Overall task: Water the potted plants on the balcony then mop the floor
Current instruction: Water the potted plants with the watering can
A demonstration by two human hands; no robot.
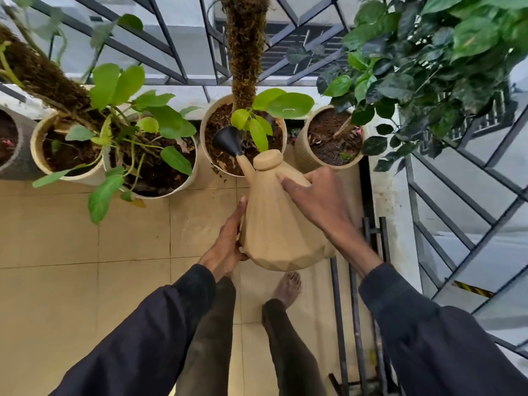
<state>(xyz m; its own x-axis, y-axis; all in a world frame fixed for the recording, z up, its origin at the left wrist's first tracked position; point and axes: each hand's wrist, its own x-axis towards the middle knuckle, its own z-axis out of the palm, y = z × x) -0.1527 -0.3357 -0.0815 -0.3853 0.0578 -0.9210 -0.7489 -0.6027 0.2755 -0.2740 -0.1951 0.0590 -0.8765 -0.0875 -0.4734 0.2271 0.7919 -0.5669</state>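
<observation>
Balcony floor [71, 238]: beige tiles, dull in places. We note a dark metal railing [171, 44] along the far edge and the right side, with a white ledge [177, 95] under it. A row of pale pots [37, 150] stands against the ledge, each holding dark soil. The tan watering can [274, 224] is held above the floor, tipped toward the middle pot [203, 144]. The right hand [317, 198] curls its fingers round the can's upper part. The left hand [228, 241] lies flat, fingers straight, against its lower side. The black spout head [228, 140] is over that pot's soil.
</observation>
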